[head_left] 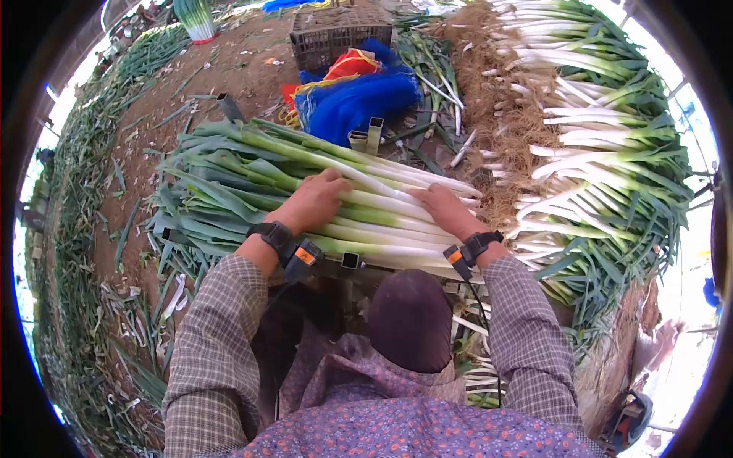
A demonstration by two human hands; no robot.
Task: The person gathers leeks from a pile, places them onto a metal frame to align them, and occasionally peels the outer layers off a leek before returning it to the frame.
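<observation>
A wide bundle of leeks (382, 217) lies crosswise in front of me, green leaves to the left and white ends to the right. My left hand (314, 200) rests on the stalks near the middle, its fingers bent over a leek. Farther right, my right hand (447, 208) touches the white ends, fingers pointing up and left. How firmly either hand grips is hard to see. Square metal posts (374, 136) stick up around the bundle, both beyond it and on my side.
A long heap of leeks (588, 153) with roots fills the right side. Beyond the bundle lie blue netting (359, 103), a red cloth piece (353, 64) and a dark crate (340, 38). Leaf scraps (69, 252) cover the ground at left. A tied bundle (195, 21) stands at the back left.
</observation>
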